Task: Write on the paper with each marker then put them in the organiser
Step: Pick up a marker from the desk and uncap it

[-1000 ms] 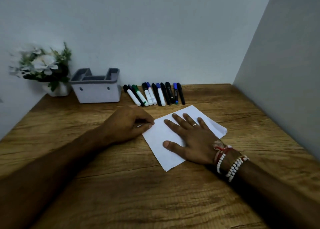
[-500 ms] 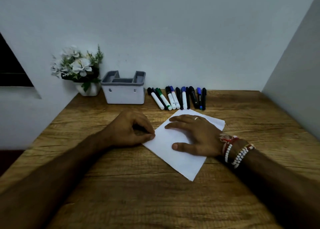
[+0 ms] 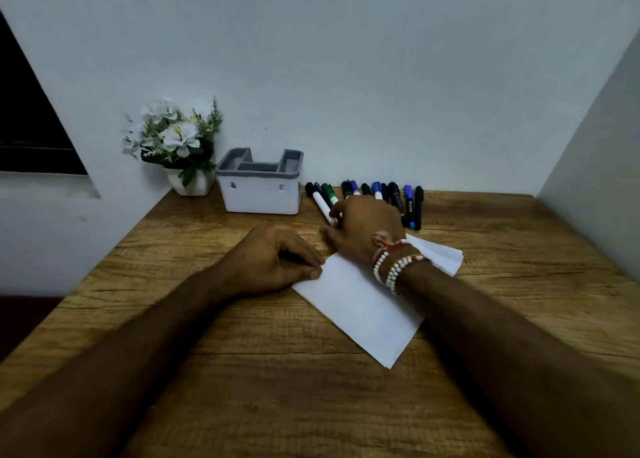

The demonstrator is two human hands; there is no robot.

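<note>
The paper (image 3: 356, 305) lies diagonally on the surface (image 3: 277, 371) in front of the person, a smooth white rectangle whose far corner shows layered edges. Half a second ago the right hand (image 3: 367, 229) lay flat on it with fingers spread; now that hand has left the sheet and reached forward to the row of markers (image 3: 408, 203), and only its wrist and forearm cross above the paper. Its fingers (image 3: 337, 211) are curled, index tip and thumb pinching the near end of the white marker (image 3: 320, 203), a slim white barrel with a black cap at the left end of the row. The other markers lie side by side by the back wall, just right of the organiser (image 3: 261, 198), with black, blue and green caps and bodies.

The left hand (image 3: 270, 260) has kept its place: fingers together in a loose fist resting on the surface, thumb tip touching the sheet's left edge.

The organiser is a boxy white tub with a stepped grey rim and 2 small slots in its front face. Left of it stands a white pot (image 3: 192, 182) of pale flowers (image 3: 173, 135). White and red bead bracelets (image 3: 394, 267) circle the right wrist. The surface is brown, with a coarse wood grain.
</note>
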